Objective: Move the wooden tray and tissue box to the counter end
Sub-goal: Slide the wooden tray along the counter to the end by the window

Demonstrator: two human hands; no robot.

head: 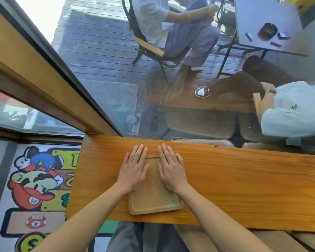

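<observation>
Both hands lay flat with fingers spread on the wooden tray (154, 193), left hand (134, 169) on its left side, right hand (171, 169) on its right. The tray sat near the bench's (244, 179) left end, long axis running front edge to window edge. No tissue box in sight.

Orange-brown wood desk (244, 188) against large window (105, 73); daylight outside, dark plank deck (98, 48), folding chair (147, 46), grey table (265, 20); cartoon rug (36, 179) on floor.
</observation>
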